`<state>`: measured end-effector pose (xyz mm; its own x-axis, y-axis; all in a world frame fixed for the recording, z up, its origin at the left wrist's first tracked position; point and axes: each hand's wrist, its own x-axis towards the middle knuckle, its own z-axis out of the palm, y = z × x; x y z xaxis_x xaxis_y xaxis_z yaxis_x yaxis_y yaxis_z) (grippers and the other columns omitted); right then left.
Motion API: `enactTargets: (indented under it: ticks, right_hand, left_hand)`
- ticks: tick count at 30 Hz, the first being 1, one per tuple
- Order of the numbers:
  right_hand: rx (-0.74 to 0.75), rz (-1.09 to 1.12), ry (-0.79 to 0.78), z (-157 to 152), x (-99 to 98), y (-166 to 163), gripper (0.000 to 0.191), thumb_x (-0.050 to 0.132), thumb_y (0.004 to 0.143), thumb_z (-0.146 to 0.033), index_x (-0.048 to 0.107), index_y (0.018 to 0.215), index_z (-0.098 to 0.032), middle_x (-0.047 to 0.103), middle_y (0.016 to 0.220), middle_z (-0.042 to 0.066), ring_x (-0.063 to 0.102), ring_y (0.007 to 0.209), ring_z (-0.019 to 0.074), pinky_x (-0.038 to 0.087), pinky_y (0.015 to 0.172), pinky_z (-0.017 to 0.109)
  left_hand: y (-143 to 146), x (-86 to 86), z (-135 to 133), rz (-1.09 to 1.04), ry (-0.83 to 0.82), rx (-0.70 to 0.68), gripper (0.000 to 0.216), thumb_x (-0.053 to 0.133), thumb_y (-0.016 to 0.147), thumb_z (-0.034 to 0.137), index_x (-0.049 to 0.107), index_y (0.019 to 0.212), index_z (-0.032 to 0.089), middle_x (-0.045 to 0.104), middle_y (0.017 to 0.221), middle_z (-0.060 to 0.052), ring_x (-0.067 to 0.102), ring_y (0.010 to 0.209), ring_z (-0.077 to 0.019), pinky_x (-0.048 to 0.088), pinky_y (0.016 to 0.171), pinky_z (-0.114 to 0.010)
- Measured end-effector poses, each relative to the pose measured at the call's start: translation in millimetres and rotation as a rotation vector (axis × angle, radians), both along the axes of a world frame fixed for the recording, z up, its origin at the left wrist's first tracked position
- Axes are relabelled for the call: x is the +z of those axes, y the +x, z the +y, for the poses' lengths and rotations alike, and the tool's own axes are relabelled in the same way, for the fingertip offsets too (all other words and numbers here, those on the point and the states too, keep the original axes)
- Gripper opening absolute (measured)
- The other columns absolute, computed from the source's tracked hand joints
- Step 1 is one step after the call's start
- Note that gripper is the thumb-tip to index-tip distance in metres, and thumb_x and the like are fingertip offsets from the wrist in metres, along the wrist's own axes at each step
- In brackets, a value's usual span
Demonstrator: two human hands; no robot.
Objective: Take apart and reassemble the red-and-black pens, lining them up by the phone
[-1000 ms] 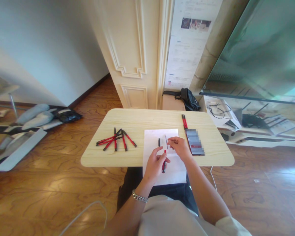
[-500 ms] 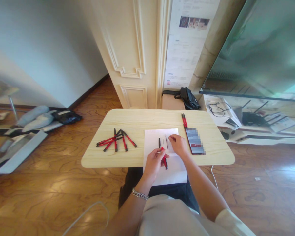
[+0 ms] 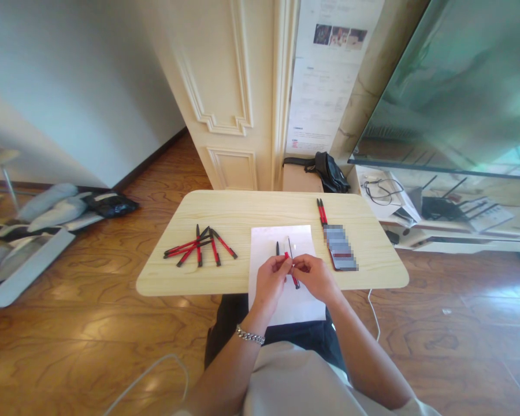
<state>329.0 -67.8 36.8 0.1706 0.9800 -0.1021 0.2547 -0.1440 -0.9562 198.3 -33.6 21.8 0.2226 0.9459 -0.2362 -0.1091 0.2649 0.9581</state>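
My left hand (image 3: pixel 272 280) is closed in a pinch round a red pen barrel (image 3: pixel 295 283), whose black end points down toward me. My right hand (image 3: pixel 314 277) meets it at the barrel, thumb and fingers pressed together; whatever they pinch is hidden. Both hands are over a white sheet of paper (image 3: pixel 264 237). Just beyond the fingers, a black pen tip section (image 3: pixel 278 248) and a thin dark refill (image 3: pixel 290 245) show against the paper, their near ends partly covered by the hands.
Several red and black pens (image 3: pixel 199 245) lie in a loose pile on the left of the table (image 3: pixel 225 205). Two more pens (image 3: pixel 322 212) lie side by side at the right, above a phone (image 3: pixel 341 248). A black bag (image 3: pixel 331 173) sits behind the table.
My right hand has moved left and toward me, from beside the refill to the pen barrel at my left hand. The view has shifted slightly.
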Motion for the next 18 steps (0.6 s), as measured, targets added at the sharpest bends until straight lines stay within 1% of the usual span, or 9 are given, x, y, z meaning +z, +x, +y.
enactTargets:
  ticks: [2, 5, 7, 10, 14, 18]
  right_hand:
    - [-0.067, -0.092, -0.008, 11, -0.8, 9, 0.025, 0.062, 0.077, -0.036, 0.066, 0.095, -0.018, 0.07, 0.075, 0.004, 0.063, 0.068, 0.0165, 0.046, 0.06, 0.026]
    - [-0.18, -0.363, -0.053, 31, -2.0, 25, 0.024, 0.061, 0.078, -0.035, 0.068, 0.096, -0.02, 0.071, 0.079, 0.004, 0.065, 0.075, 0.0175, 0.045, 0.068, 0.027]
    - [-0.186, -0.522, -0.096, 42, -4.4, 32, 0.021, 0.06, 0.08, -0.033, 0.069, 0.095, -0.021, 0.072, 0.081, 0.004, 0.065, 0.078, 0.0175, 0.043, 0.07, 0.027]
    - [-0.158, -0.675, -0.12, 51, -10.9, 33, 0.02, 0.059, 0.082, -0.033, 0.07, 0.094, -0.021, 0.072, 0.083, 0.005, 0.064, 0.08, 0.0181, 0.04, 0.069, 0.026]
    - [-0.151, -0.781, -0.106, 52, -19.1, 29, 0.022, 0.057, 0.084, -0.036, 0.071, 0.09, -0.02, 0.07, 0.087, 0.008, 0.062, 0.08, 0.0185, 0.038, 0.066, 0.026]
    - [-0.173, -0.764, -0.074, 47, -21.2, 30, 0.024, 0.055, 0.085, -0.038, 0.071, 0.09, -0.021, 0.07, 0.087, 0.007, 0.061, 0.079, 0.0182, 0.037, 0.066, 0.025]
  left_hand:
    - [-1, 0.4, 1, -0.006, 0.006, 0.007, 0.042, 0.069, 0.071, 0.047, 0.066, 0.099, 0.016, 0.067, 0.078, -0.006, 0.06, 0.067, -0.0148, 0.043, 0.054, -0.023]
    - [-5, -1.4, 2, -0.014, -0.012, 0.03, 0.04, 0.071, 0.068, 0.045, 0.067, 0.095, 0.015, 0.066, 0.073, -0.005, 0.059, 0.064, -0.0143, 0.042, 0.053, -0.023]
    - [-9, -3.5, 2, -0.013, -0.008, 0.023, 0.037, 0.071, 0.068, 0.044, 0.067, 0.091, 0.015, 0.065, 0.071, -0.005, 0.059, 0.063, -0.0138, 0.042, 0.053, -0.023]
    - [-15, -6.9, 2, 0.0, 0.02, 0.008, 0.035, 0.071, 0.069, 0.043, 0.067, 0.089, 0.015, 0.064, 0.069, -0.004, 0.058, 0.062, -0.0136, 0.042, 0.053, -0.023]
    - [-22, -10.1, 4, 0.008, 0.038, 0.035, 0.035, 0.071, 0.069, 0.043, 0.066, 0.087, 0.014, 0.063, 0.066, -0.004, 0.058, 0.061, -0.0135, 0.042, 0.053, -0.023]
    - [-29, -10.9, 7, -0.002, 0.041, 0.064, 0.034, 0.07, 0.071, 0.043, 0.066, 0.088, 0.014, 0.063, 0.067, -0.003, 0.057, 0.06, -0.0124, 0.041, 0.052, -0.023]
